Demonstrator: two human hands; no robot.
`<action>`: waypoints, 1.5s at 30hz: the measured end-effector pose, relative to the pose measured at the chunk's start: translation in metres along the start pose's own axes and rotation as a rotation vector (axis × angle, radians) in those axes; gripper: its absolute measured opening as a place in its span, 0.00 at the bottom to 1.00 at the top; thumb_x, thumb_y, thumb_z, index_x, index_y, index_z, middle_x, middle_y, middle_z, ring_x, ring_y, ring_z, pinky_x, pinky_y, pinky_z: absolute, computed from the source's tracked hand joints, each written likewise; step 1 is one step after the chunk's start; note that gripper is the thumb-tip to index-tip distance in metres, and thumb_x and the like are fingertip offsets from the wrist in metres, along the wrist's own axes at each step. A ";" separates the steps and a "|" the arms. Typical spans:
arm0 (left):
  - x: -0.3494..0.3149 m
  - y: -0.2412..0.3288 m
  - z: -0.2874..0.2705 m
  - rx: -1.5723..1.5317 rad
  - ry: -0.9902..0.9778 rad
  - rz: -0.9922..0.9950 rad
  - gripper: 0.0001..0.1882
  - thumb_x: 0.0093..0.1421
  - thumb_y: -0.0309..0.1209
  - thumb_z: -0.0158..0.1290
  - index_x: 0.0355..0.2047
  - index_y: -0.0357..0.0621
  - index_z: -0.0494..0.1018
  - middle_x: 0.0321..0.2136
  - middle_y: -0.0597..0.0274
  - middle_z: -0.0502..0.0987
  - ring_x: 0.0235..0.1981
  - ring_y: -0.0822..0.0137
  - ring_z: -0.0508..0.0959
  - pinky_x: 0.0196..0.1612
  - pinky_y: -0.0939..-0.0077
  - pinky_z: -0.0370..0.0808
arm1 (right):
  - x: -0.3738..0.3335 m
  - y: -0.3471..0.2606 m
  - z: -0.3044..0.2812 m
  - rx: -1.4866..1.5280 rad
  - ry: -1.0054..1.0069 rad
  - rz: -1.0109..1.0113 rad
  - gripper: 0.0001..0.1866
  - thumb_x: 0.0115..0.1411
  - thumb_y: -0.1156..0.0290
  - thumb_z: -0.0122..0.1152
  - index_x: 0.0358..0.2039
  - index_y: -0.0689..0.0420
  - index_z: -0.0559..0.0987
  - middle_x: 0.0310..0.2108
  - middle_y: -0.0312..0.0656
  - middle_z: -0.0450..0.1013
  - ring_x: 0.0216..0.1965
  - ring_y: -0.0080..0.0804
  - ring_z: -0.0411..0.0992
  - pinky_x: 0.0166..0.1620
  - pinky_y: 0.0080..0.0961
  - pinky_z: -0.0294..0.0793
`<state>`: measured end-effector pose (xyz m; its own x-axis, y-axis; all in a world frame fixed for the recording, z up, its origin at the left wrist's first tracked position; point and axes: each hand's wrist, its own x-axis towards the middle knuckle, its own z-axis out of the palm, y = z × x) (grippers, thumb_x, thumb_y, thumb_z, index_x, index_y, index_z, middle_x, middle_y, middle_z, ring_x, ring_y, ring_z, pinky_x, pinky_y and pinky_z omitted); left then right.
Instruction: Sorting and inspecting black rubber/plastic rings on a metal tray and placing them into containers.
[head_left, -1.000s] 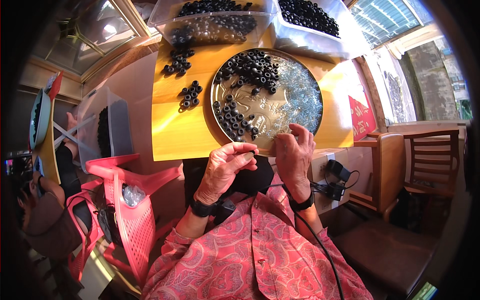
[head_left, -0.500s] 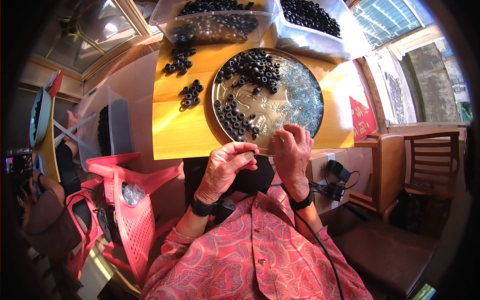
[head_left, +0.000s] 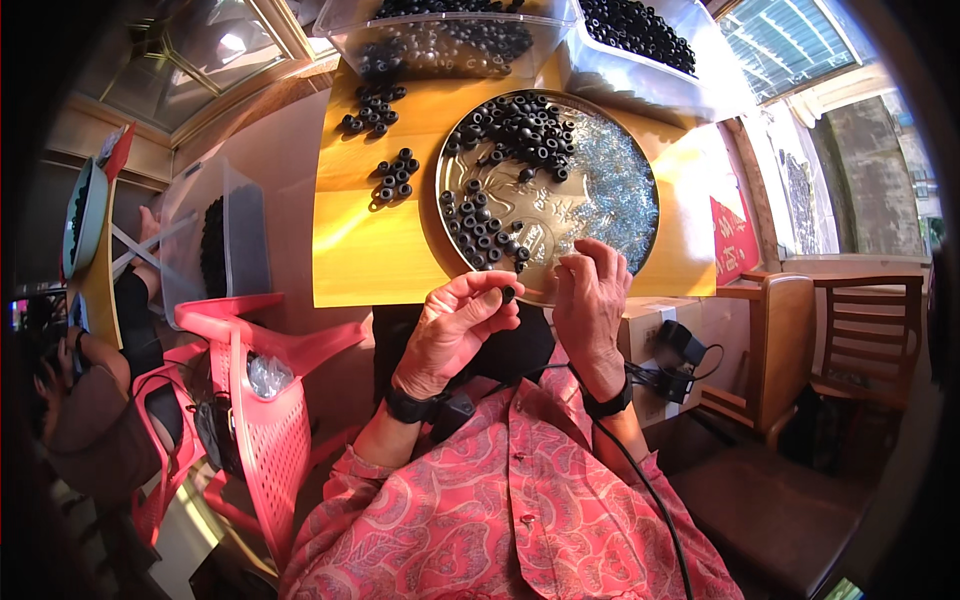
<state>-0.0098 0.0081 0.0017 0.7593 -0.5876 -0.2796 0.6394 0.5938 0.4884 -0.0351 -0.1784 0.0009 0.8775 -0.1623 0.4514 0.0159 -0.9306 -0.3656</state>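
Note:
My left hand [head_left: 455,325] pinches a small black ring-shaped piece [head_left: 508,294] between thumb and fingertips, just off the near edge of the round metal tray [head_left: 550,240]. Beside it, my right hand [head_left: 592,310] is at the tray's near right rim, its thumb and index finger pinched together; whatever they hold is too small to make out. Black pieces [head_left: 530,135] of the same kind are heaped at the tray's far side, and another cluster [head_left: 482,232] lies at its left. Tiny glittering bluish bits [head_left: 622,190] cover the tray's right part.
Two clear tubs of black pieces, one left [head_left: 450,45] and one right [head_left: 660,70], stand behind the tray on the yellow table [head_left: 370,265]. Small groups of pieces [head_left: 396,176] lie left of the tray. A pink chair [head_left: 270,420] and another person [head_left: 110,400] are at left, wooden chairs [head_left: 790,350] at right.
My left hand has turned a little, so the black piece's open end shows more. The right hand stays pinched, slightly raised. The whole view has shifted slightly.

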 end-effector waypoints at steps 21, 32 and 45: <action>-0.004 -0.004 0.002 0.140 0.042 0.041 0.12 0.60 0.23 0.54 0.45 0.35 0.74 0.39 0.60 0.78 0.38 0.71 0.78 0.47 0.77 0.76 | 0.000 -0.034 -0.036 0.487 -0.224 -0.178 0.11 0.51 0.82 0.59 0.35 0.60 0.72 0.46 0.50 0.67 0.44 0.49 0.67 0.46 0.39 0.68; -0.010 0.003 0.001 0.431 -0.027 -0.016 0.12 0.60 0.27 0.56 0.43 0.36 0.76 0.34 0.63 0.79 0.34 0.76 0.78 0.41 0.84 0.75 | -0.005 -0.030 -0.041 0.561 -0.300 -0.168 0.12 0.49 0.82 0.62 0.34 0.59 0.72 0.44 0.49 0.67 0.43 0.50 0.67 0.44 0.38 0.69; -0.010 0.002 -0.010 0.048 -0.047 -0.116 0.12 0.60 0.24 0.55 0.44 0.34 0.74 0.35 0.56 0.79 0.34 0.67 0.81 0.42 0.76 0.80 | 0.001 -0.021 -0.024 0.612 -0.294 0.153 0.03 0.55 0.79 0.60 0.30 0.60 0.74 0.26 0.42 0.70 0.23 0.36 0.71 0.27 0.28 0.70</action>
<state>-0.0149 0.0209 -0.0026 0.6735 -0.6767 -0.2975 0.7149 0.4940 0.4948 -0.0460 -0.1664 0.0286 0.9835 -0.1005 0.1504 0.0734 -0.5384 -0.8395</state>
